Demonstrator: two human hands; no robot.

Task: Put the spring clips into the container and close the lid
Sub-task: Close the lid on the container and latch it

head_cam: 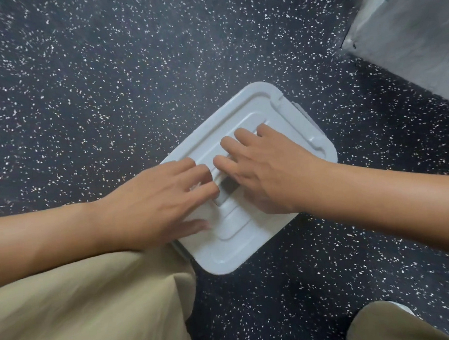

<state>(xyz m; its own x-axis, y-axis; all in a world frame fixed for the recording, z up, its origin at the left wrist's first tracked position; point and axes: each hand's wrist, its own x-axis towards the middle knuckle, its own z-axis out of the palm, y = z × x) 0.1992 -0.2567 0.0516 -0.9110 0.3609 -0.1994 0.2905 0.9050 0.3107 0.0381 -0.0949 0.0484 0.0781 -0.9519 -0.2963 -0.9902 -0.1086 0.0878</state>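
Note:
A white plastic lid (280,115) lies flat on top of the container on the dark speckled floor, turned like a diamond. The container body is almost fully hidden under it; only a sliver of grey rim (182,250) shows at the lower left. My left hand (154,199) rests on the lid's left half, fingers spread and pressing down. My right hand (265,167) lies on the lid's middle, fingers apart and flat. A grey handle (227,191) in the lid's centre shows between the two hands. No spring clips are visible.
A grey concrete block or wall base (414,35) stands at the upper right. My knee in tan trousers (95,306) is at the lower left, close to the container's corner; the other knee (387,325) shows at the lower right. Dark speckled floor (110,97) surrounds everything.

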